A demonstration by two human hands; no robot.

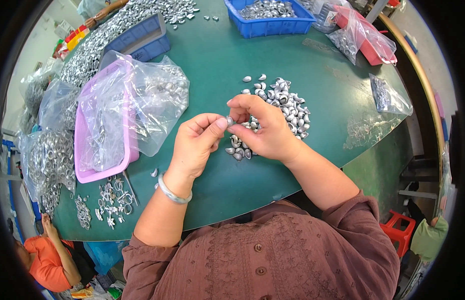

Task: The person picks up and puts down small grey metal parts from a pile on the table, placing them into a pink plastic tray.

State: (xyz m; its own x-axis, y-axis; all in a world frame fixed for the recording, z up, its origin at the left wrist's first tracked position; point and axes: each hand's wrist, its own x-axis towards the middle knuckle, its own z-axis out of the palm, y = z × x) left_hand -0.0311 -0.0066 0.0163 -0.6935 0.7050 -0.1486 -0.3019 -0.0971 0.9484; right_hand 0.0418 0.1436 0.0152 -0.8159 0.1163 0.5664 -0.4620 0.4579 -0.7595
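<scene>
Brown cloth of my shirt (272,260), buttoned down the front, fills the lower part of the view, nearest of all. Beyond it spreads the green table (212,60), its near edge curving past me. Along its far left side lies a wide heap of silvery metal pieces (152,7). Closer, left of my hands, sits a lilac basket (78,145), with a clear plastic bag (160,117) lying in it and spilling over its right side. At the far edge stands a blue bin (272,29) with more silvery pieces inside, and off to the right is a red tray (373,56), partly under clear plastic. In front of me is the pile of small, curved metal pieces (295,107), spread beneath and beyond my right hand (265,127). That hand's thumb and forefinger stand apart in an open curve (whether either fingertip touches anything, I can't tell). My left hand (196,142) meets it over the table, thumb and forefinger pinched together. Below the basket lie loose rings and bits of metal (115,197). A pale bracelet (173,192) circles my left wrist. Smallest is the single metal piece (229,120) clamped in those left fingertips, just beside my right thumb.
</scene>
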